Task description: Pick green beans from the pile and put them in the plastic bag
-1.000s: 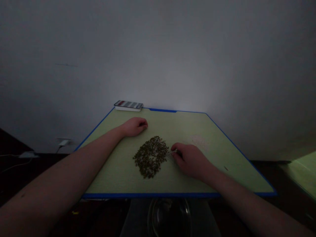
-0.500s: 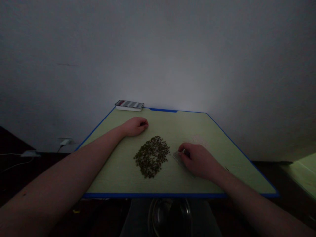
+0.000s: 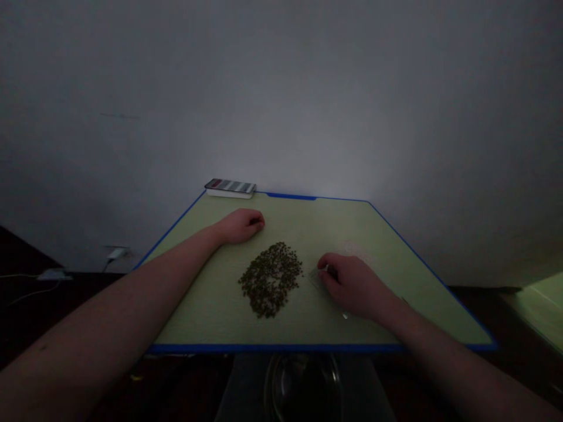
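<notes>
A loose pile of small brown-green grains (image 3: 270,280), like seeds or dried buds, lies on the pale green tabletop (image 3: 206,319). My left hand (image 3: 243,225) rests behind the pile at its upper left, fingers curled in, with nothing visible in them. To the right of the pile is my right hand (image 3: 345,281), its thumb and fingertips pinched at the edge of a see-through, flat piece that looks like a clear plastic bag (image 3: 313,276). Most of that bag is hidden beneath the hand. Faint whitish bits (image 3: 357,251) are scattered just beyond my right hand.
A phone (image 3: 230,186) lies on a white box (image 3: 229,194) at the table's far left corner. Blue edging (image 3: 290,196) runs round the table. Below the near edge, a shiny round bowl-like vessel (image 3: 303,387) sits at my lap. A plug with cables (image 3: 116,254) is on the wall.
Both hands stay almost where they were. A small bright glint now shows on the clear bag below my right hand. The pile looks the same.
</notes>
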The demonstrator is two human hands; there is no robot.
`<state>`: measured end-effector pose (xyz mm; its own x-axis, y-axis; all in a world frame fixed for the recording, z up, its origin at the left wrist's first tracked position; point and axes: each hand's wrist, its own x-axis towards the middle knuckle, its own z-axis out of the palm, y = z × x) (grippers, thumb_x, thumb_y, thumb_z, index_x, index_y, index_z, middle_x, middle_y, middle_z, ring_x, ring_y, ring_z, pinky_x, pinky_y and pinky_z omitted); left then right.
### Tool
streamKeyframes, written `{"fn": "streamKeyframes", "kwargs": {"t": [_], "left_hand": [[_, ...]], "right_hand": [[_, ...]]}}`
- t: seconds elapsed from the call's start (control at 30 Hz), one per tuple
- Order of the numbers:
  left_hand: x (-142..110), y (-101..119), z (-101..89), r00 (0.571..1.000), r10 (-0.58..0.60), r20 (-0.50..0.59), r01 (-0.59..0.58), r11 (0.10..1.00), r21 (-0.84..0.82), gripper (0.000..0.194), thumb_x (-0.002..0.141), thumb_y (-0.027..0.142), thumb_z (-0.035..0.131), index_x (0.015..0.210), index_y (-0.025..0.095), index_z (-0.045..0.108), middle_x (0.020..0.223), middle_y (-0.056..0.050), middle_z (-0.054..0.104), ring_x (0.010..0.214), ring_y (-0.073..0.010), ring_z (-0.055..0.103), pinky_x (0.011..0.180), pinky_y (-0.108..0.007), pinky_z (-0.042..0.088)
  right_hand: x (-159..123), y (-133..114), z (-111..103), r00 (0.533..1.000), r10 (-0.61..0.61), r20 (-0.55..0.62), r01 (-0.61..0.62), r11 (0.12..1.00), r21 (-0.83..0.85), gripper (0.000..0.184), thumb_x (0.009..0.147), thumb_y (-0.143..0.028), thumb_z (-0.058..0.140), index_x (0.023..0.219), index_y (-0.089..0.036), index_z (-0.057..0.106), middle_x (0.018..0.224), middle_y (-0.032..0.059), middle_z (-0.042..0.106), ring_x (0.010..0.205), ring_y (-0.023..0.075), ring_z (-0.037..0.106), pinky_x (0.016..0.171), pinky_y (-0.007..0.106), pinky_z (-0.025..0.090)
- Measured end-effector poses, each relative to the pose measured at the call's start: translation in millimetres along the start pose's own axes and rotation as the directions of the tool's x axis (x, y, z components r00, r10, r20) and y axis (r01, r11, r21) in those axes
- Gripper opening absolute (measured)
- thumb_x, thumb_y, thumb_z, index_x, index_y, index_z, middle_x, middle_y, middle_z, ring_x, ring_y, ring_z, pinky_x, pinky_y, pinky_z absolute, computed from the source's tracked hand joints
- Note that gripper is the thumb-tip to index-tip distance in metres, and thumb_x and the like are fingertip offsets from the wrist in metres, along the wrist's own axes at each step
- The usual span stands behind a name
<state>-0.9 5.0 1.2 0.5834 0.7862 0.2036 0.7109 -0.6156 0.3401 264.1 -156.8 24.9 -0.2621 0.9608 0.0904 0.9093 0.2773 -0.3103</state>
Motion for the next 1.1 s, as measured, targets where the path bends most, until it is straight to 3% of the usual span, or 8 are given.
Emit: {"fn": "streamKeyframes", "kwargs": {"t": [0.3,0.53,1.1], "left_hand": [[-0.4,1.1,0.4,1.000,-0.015,-0.002,0.015,1.000,-0.006,0.025,0.079,0.034,0.045,0.081,0.016,0.062,0.071,-0.002,0.060,0.063,-0.0131,0.050,0.059,-0.025,0.035],[0.2,2.3,-0.3,1.000,-0.009,0.001,0.009,1.000,-0.005,0.025,0.079,0.035,0.045,0.081,0.016,0.061,0.070,-0.002,0.060,0.063,-0.0130,0.050,0.059,-0.025,0.035],[0.5,1.4,0.1,1.000,-0.009,0.003,0.009,1.000,-0.003,0.025,0.079,0.034,0.045,0.082,0.016,0.062,0.070,-0.002,0.060,0.063,-0.0131,0.050,0.058,-0.025,0.034]], "right_hand": [[5.0,-2.9,1.5,1.000,0.015,-0.017,-0.016,1.000,-0.027,0.019,0.083,-0.023,0.047,0.090,-0.019,0.064,0.076,0.0055,0.068,0.066,0.0157,0.058,0.059,0.026,0.035],[7.1,-3.1,2.0,0.999,-0.037,0.014,0.037,0.999,0.000,0.018,0.082,-0.023,0.048,0.089,-0.020,0.064,0.071,0.0036,0.066,0.059,0.0133,0.054,0.055,0.024,0.033],[4.5,-5.7,3.3,0.996,0.068,-0.052,-0.073,0.993,-0.088,0.020,0.080,-0.023,0.047,0.088,-0.019,0.065,0.070,0.0049,0.068,0.062,0.0161,0.058,0.056,0.026,0.033]]}}
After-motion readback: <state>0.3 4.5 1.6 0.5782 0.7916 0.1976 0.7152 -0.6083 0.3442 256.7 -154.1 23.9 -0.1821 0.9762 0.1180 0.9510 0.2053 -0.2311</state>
